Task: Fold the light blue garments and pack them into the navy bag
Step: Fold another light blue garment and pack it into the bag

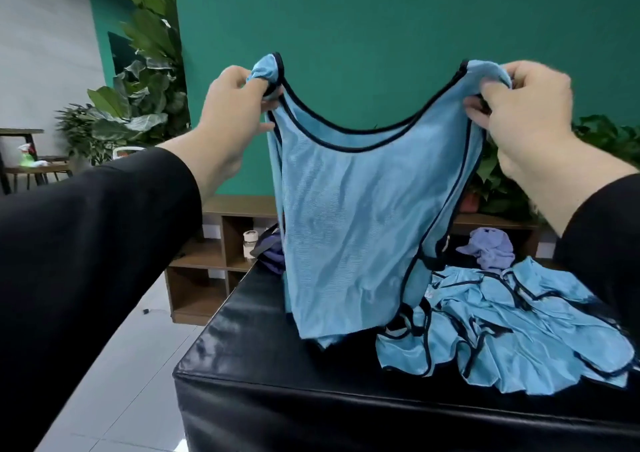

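You are holding a light blue vest up by its two shoulder straps, in front of the green wall. Your left hand pinches the bunched strap at ten o'clock, fingers curled round the cloth. Your right hand grips the other strap at two o'clock, thumb and fingers closed on it. The vest hangs spread between them, neckline dipping in a dark-trimmed curve, and its lower hem touches the black bench near the middle of the view.

At four o'clock a crumpled pile of more light blue vests lies on the bench, just beside the hanging hem. Behind the pile, at three o'clock, sits a lavender cloth. A dark purplish bag peeks out from behind the vest's left edge on the bench's far side; most of it is hidden, so you cannot tell whether it stands open.

Beyond the bench stands a wooden shelf with a small jar at eight o'clock of the vest. Leafy plants rise at eleven o'clock.
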